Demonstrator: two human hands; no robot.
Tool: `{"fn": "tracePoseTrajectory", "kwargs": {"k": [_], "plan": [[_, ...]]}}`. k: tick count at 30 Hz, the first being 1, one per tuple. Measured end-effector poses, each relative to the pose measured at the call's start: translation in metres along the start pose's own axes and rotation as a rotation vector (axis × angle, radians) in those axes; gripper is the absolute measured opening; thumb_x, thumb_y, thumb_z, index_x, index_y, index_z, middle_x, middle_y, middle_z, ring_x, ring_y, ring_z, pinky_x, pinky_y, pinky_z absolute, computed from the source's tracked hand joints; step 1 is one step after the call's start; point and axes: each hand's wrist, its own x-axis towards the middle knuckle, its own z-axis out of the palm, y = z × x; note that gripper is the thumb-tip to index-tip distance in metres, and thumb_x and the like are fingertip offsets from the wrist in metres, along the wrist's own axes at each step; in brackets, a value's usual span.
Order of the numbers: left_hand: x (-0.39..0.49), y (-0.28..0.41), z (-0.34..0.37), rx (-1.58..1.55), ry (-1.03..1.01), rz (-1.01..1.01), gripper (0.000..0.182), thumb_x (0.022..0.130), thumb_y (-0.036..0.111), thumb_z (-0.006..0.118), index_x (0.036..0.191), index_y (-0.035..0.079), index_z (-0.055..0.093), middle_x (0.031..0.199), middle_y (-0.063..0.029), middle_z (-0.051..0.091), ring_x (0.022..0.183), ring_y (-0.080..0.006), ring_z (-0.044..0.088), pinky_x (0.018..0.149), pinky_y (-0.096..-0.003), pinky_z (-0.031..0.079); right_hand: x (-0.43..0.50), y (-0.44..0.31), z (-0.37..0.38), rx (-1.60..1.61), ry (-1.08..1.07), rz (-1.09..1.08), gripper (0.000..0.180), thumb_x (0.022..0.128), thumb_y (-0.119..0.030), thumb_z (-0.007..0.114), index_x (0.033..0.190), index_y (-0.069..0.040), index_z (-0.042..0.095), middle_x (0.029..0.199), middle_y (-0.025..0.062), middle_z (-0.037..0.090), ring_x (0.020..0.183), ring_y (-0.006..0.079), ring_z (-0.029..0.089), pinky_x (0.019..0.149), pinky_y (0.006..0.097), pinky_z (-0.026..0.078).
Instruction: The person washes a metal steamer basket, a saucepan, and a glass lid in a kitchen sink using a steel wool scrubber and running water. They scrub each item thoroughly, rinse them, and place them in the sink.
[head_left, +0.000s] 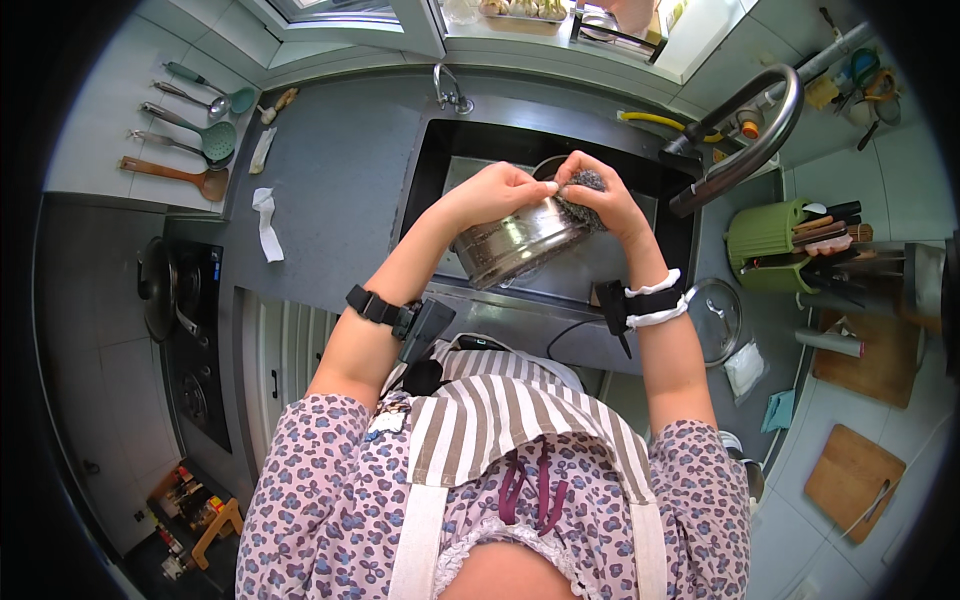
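A shiny stainless-steel pot (517, 244) is tilted over the dark sink (480, 139), with drops on its outer wall. My left hand (506, 193) grips it at the upper side; the exact hold is hidden by my fingers. In my right hand (611, 196) is a grey steel-wool scrubber (583, 201), pressed against the pot's right side. The thumbs of both hands nearly meet at the scrubber's edge. Behind my hands, part of a round metal rim (550, 166) shows; what it belongs to is unclear.
A curved dark faucet (784, 112) arches at the sink's right, and a small chrome tap (452, 97) stands behind. On the right counter are a glass lid (714, 319) and a green utensil holder (765, 240). Crumpled white paper (267, 225) lies left, near the gas stove (199, 337).
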Motion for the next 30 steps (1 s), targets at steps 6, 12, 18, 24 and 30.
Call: {"fn": "tracePoseTrajectory", "kwargs": {"k": [6, 12, 18, 24, 30], "plan": [[-0.043, -0.01, -0.021, -0.088, 0.122, 0.246, 0.05, 0.098, 0.044, 0.044, 0.085, 0.0, 0.063, 0.07, 0.0016, 0.056, 0.068, -0.0062, 0.047, 0.063, -0.0253, 0.042, -0.017, 0.02, -0.01, 0.484, 0.23, -0.135, 0.013, 0.075, -0.006, 0.059, 0.083, -0.005, 0.05, 0.084, 0.0101, 0.056, 0.085, 0.0185, 0.052, 0.074, 0.0281, 0.045], [-0.049, -0.029, -0.002, -0.087, 0.62, 0.394, 0.053, 0.097, 0.041, 0.049, 0.062, 0.001, 0.046, 0.055, 0.005, 0.038, 0.054, -0.0047, 0.033, 0.046, -0.0244, 0.026, -0.018, 0.03, 0.001, 0.695, 0.268, -0.122, 0.012, 0.075, -0.006, 0.058, 0.083, -0.006, 0.049, 0.083, 0.0095, 0.056, 0.086, 0.0193, 0.05, 0.083, 0.0319, 0.043], [-0.039, -0.033, 0.002, -0.229, 0.73, 0.299, 0.053, 0.096, 0.039, 0.051, 0.056, 0.005, 0.046, 0.051, 0.0066, 0.037, 0.051, -0.0033, 0.033, 0.045, -0.0242, 0.025, -0.024, 0.045, -0.001, 0.785, 0.183, -0.134, 0.015, 0.074, -0.008, 0.061, 0.084, -0.008, 0.049, 0.09, 0.0086, 0.056, 0.091, 0.0215, 0.052, 0.088, 0.0339, 0.043], [-0.039, -0.017, -0.005, -0.036, 0.759, 0.361, 0.053, 0.095, 0.033, 0.052, 0.052, 0.003, 0.043, 0.044, -0.0009, 0.034, 0.041, -0.0083, 0.032, 0.041, -0.0276, 0.026, -0.035, 0.028, 0.003, 0.647, 0.106, -0.053, 0.017, 0.077, 0.0, 0.061, 0.088, -0.007, 0.049, 0.095, 0.0116, 0.056, 0.088, 0.0191, 0.055, 0.081, 0.0317, 0.047], [-0.034, -0.005, 0.004, 0.391, 0.831, 0.42, 0.05, 0.093, 0.03, 0.054, 0.052, 0.003, 0.049, 0.043, -0.0071, 0.038, 0.036, -0.0155, 0.035, 0.039, -0.032, 0.028, -0.023, -0.008, 0.035, 0.026, 0.043, -0.194, 0.013, 0.078, 0.0, 0.068, 0.081, -0.005, 0.056, 0.088, 0.0054, 0.057, 0.085, 0.015, 0.054, 0.079, 0.0279, 0.044]]}}
